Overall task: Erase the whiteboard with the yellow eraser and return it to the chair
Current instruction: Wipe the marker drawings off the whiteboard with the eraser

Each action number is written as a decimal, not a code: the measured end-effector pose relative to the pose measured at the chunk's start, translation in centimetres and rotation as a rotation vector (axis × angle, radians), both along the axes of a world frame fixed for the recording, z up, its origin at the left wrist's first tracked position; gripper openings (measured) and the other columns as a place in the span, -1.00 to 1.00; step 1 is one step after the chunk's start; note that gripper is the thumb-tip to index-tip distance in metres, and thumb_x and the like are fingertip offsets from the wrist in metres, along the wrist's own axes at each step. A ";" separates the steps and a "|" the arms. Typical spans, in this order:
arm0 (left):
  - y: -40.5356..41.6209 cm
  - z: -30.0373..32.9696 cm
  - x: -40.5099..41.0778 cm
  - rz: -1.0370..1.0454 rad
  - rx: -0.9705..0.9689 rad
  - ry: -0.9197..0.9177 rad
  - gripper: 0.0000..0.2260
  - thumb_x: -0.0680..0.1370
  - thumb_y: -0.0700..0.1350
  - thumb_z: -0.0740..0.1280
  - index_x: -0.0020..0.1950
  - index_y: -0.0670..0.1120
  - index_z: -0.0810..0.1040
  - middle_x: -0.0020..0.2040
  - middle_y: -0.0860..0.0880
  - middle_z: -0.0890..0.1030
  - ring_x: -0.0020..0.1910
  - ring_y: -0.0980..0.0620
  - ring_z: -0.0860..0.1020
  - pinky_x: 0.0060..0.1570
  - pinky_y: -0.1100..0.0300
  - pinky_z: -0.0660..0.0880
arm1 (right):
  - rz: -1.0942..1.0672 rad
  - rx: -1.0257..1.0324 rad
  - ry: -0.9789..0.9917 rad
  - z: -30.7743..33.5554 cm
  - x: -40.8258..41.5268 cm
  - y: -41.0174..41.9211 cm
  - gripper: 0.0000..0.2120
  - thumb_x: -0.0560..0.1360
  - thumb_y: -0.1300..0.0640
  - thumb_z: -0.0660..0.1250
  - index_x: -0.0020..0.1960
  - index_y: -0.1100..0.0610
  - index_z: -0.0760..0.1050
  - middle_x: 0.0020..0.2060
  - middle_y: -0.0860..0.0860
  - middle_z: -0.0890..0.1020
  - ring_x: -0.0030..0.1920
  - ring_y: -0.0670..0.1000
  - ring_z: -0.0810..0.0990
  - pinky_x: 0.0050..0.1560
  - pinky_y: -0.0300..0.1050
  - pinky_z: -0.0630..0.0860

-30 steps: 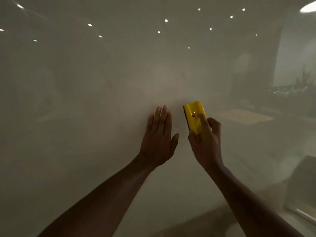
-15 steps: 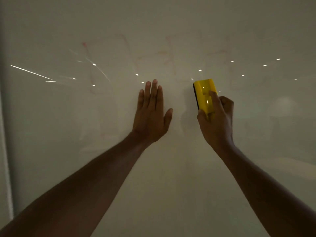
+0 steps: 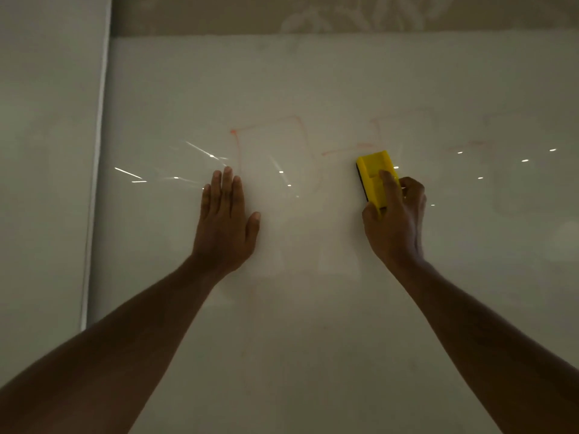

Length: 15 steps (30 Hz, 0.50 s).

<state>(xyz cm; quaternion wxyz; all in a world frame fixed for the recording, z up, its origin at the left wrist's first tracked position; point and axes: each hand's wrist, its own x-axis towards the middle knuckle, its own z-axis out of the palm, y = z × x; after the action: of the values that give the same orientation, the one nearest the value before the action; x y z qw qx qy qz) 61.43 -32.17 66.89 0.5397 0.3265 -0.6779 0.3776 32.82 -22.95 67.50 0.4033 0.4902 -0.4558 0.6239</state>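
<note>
A glossy whiteboard fills the head view. Faint red marker lines run across its upper middle, some smeared. My right hand grips the yellow eraser, which has a dark felt side pressed against the board just below a faint red stroke. My left hand lies flat on the board with its fingers together, thumb out, holding nothing. The chair is not in view.
The board's left edge is a pale vertical frame strip, with a plain wall panel beyond it. Its top edge meets a patterned wall above. Ceiling-light reflections dot the surface.
The view has tilted up, bringing the board's top and left edges and the red marks into sight. The two hands have moved further apart. The grip on the eraser is unchanged.
</note>
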 end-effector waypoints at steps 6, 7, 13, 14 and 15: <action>-1.9 -1.1 3.1 -0.041 -0.014 0.059 -0.41 0.68 -0.05 0.06 0.57 -0.45 0.23 0.61 -0.46 0.20 0.62 -0.46 0.16 0.59 -0.35 0.14 | -0.006 -0.022 0.024 0.0 6.1 -1.4 -0.40 0.45 0.25 0.36 0.48 0.16 0.36 0.31 0.32 0.39 0.26 0.38 0.37 0.26 0.19 0.37; -2.1 -1.2 3.1 -0.049 -0.028 0.060 -0.43 0.68 -0.08 0.07 0.56 -0.46 0.26 0.59 -0.47 0.22 0.61 -0.47 0.18 0.58 -0.37 0.16 | -0.014 -0.001 0.122 -0.7 7.7 -1.9 -0.40 0.44 0.23 0.37 0.47 0.16 0.38 0.32 0.33 0.40 0.27 0.39 0.38 0.25 0.19 0.38; -2.6 -1.4 4.0 -0.113 -0.017 0.070 -0.45 0.62 -0.16 0.06 0.49 -0.52 0.32 0.53 -0.52 0.30 0.55 -0.56 0.23 0.50 -0.48 0.23 | -0.058 0.163 0.814 -4.1 11.9 -4.0 -0.43 0.43 0.13 0.36 0.43 0.05 0.42 0.29 0.22 0.46 0.21 0.27 0.46 0.10 0.09 0.47; -2.6 -1.4 4.1 -0.120 -0.026 0.072 -0.46 0.62 -0.17 0.06 0.48 -0.52 0.34 0.52 -0.52 0.31 0.54 -0.56 0.25 0.49 -0.48 0.25 | -0.083 0.155 0.835 -2.5 11.4 -4.1 -0.44 0.42 0.13 0.39 0.42 0.05 0.44 0.30 0.24 0.48 0.22 0.29 0.48 0.11 0.09 0.47; -2.6 -1.4 4.1 -0.122 -0.033 0.074 -0.47 0.62 -0.18 0.06 0.48 -0.52 0.35 0.51 -0.51 0.33 0.53 -0.55 0.26 0.48 -0.47 0.27 | -0.104 0.133 0.805 -0.5 10.9 -4.0 -0.43 0.41 0.15 0.42 0.41 0.06 0.46 0.31 0.27 0.49 0.23 0.32 0.50 0.11 0.10 0.47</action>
<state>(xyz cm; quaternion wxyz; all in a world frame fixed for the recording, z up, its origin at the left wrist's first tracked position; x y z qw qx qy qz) 65.58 -34.78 65.52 0.5917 0.2892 -0.6699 0.3427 43.70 -26.98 66.97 0.5480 0.6964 -0.3253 0.3301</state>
